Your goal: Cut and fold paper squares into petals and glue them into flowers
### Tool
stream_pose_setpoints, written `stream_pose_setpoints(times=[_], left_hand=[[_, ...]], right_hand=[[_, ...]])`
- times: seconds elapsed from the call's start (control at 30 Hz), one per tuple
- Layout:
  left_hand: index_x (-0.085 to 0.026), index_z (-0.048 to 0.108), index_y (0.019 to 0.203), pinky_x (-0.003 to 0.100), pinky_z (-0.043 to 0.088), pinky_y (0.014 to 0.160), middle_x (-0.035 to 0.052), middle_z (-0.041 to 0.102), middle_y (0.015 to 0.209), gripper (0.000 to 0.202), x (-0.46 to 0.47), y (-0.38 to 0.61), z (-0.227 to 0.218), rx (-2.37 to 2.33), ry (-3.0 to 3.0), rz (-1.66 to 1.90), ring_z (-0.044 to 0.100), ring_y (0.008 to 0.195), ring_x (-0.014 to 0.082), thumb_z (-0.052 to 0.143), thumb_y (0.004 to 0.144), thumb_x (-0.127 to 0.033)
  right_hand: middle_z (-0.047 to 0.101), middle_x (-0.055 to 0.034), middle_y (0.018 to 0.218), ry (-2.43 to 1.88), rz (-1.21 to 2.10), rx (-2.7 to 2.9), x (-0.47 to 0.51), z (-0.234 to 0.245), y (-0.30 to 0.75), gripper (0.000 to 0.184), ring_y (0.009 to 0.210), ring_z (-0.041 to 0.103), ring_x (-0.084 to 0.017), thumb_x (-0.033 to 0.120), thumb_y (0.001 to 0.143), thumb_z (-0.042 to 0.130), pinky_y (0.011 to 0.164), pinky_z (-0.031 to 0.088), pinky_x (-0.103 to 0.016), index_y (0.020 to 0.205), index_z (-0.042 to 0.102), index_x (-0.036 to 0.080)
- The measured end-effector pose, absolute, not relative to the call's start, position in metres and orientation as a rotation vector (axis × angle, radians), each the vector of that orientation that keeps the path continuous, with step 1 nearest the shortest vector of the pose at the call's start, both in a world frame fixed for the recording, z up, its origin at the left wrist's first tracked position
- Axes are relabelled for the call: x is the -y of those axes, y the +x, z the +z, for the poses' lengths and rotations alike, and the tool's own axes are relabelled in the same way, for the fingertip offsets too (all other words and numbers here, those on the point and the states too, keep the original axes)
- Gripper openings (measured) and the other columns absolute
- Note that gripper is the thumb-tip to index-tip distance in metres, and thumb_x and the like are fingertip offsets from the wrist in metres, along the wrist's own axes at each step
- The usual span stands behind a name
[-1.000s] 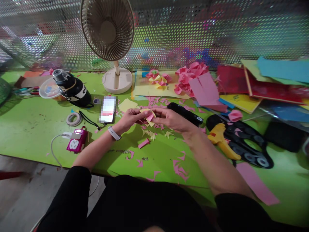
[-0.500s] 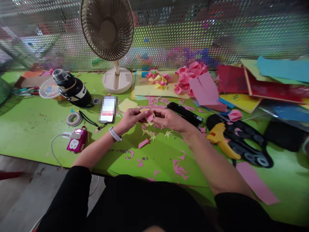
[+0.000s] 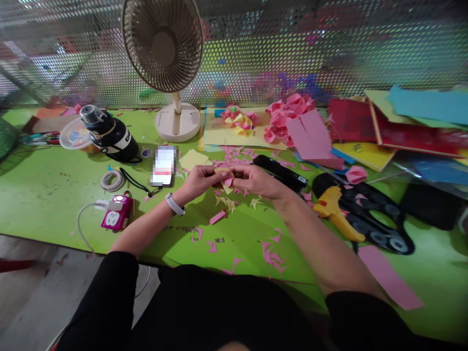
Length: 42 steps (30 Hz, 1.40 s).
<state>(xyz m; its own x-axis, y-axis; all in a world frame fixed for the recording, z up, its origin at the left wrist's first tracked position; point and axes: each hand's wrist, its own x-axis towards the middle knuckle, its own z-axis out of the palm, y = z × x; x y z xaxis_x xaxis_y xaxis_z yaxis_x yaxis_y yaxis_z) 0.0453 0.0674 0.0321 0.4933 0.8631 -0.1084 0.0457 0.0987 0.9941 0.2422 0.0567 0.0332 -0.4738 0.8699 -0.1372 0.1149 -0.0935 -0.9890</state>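
Observation:
Between my fingertips is a small paper flower (image 3: 228,183) of yellow and pink paper, partly covered by the fingers. My left hand (image 3: 202,182), with a pale watch on its wrist, pinches its left side. On the other side my right hand (image 3: 255,181) has thumb and fingers closed on it. Pink paper scraps (image 3: 236,157) are strewn behind the hands, and yellow star-shaped scraps (image 3: 225,202) lie just in front. A stack of yellow paper pieces (image 3: 193,159) sits behind my left hand, and a black stapler-like object (image 3: 280,171) rests behind my right wrist.
A fan (image 3: 177,122), a black bottle (image 3: 109,134) and a phone (image 3: 163,165) stand or lie to the left and back. Pink paper flowers (image 3: 288,114) are heaped behind. A yellow glue gun (image 3: 338,213) lies at the right, near coloured sheets (image 3: 354,119). A pink power adapter (image 3: 117,213) is at left.
The paper flower has turned slightly between my fingers, and my left thumb and fingers have shifted a little on it. Everything else on the table has stayed put.

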Motion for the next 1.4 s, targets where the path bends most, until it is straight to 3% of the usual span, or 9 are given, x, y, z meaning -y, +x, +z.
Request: stream_pose_setpoints(times=[0.13, 0.37, 0.57, 0.67, 0.97, 1.2, 1.4], left_hand=[[-0.008, 0.074, 0.084, 0.022, 0.055, 0.063, 0.0075, 0.072, 0.071, 0.043, -0.069, 0.042, 0.034, -0.851, 1.353, 0.704, 0.067, 0.060, 0.0095, 0.076, 0.076, -0.051], [-0.010, 0.074, 0.088, 0.026, 0.057, 0.075, 0.0067, 0.075, 0.084, 0.040, -0.076, 0.035, 0.036, -0.679, 1.247, 0.592, 0.069, 0.073, 0.0108, 0.088, 0.064, -0.039], [-0.009, 0.074, 0.081, 0.026, 0.059, 0.070, 0.0070, 0.074, 0.074, 0.044, -0.076, 0.037, 0.031, -0.736, 1.225, 0.603, 0.069, 0.064, 0.0117, 0.089, 0.060, -0.044], [-0.008, 0.073, 0.076, 0.024, 0.058, 0.064, 0.0074, 0.073, 0.068, 0.044, -0.074, 0.038, 0.032, -0.751, 1.260, 0.607, 0.069, 0.060, 0.0113, 0.087, 0.061, -0.047], [-0.008, 0.072, 0.072, 0.019, 0.056, 0.056, 0.0060, 0.071, 0.063, 0.041, -0.073, 0.039, 0.036, -0.721, 1.261, 0.626, 0.067, 0.054, 0.0098, 0.089, 0.059, -0.043], [-0.007, 0.069, 0.069, 0.019, 0.054, 0.054, 0.0048, 0.069, 0.059, 0.045, -0.075, 0.037, 0.035, -0.784, 1.268, 0.623, 0.064, 0.050, 0.0085, 0.088, 0.058, -0.046], [-0.007, 0.071, 0.071, 0.019, 0.055, 0.054, 0.0058, 0.070, 0.060, 0.043, -0.077, 0.035, 0.030, -0.757, 1.351, 0.597, 0.065, 0.051, 0.0086, 0.084, 0.066, -0.048]], right_hand=[[0.075, -0.0013, 0.092, -1.065, 1.666, 1.520, -0.058, 0.033, 0.242, 0.022, 0.086, 0.067, -0.016, 0.028, 0.077, 0.075, 0.080, 0.052, -0.030, 0.098, 0.075, 0.021], [0.076, -0.0054, 0.106, -1.091, 1.821, 1.372, -0.057, 0.040, 0.243, 0.036, 0.093, 0.070, -0.018, 0.029, 0.081, 0.072, 0.085, 0.054, -0.031, 0.117, 0.073, 0.023], [0.076, -0.0046, 0.093, -1.100, 1.828, 1.397, -0.057, 0.033, 0.242, 0.033, 0.076, 0.069, -0.017, 0.033, 0.082, 0.070, 0.070, 0.054, -0.029, 0.113, 0.073, 0.021], [0.076, -0.0046, 0.093, -1.113, 1.835, 1.434, -0.056, 0.032, 0.243, 0.036, 0.078, 0.069, -0.018, 0.032, 0.083, 0.067, 0.066, 0.053, -0.028, 0.118, 0.071, 0.023], [0.075, -0.0051, 0.107, -1.088, 1.913, 1.386, -0.056, 0.032, 0.243, 0.039, 0.095, 0.070, -0.021, 0.032, 0.080, 0.068, 0.082, 0.054, -0.032, 0.118, 0.070, 0.024], [0.073, -0.0031, 0.093, -1.092, 1.736, 1.498, -0.060, 0.037, 0.252, 0.022, 0.084, 0.067, -0.016, 0.032, 0.075, 0.078, 0.080, 0.052, -0.030, 0.091, 0.074, 0.018], [0.073, -0.0031, 0.091, -1.094, 1.672, 1.659, -0.061, 0.045, 0.259, 0.018, 0.083, 0.065, -0.016, 0.033, 0.079, 0.075, 0.075, 0.050, -0.029, 0.091, 0.075, 0.020]])
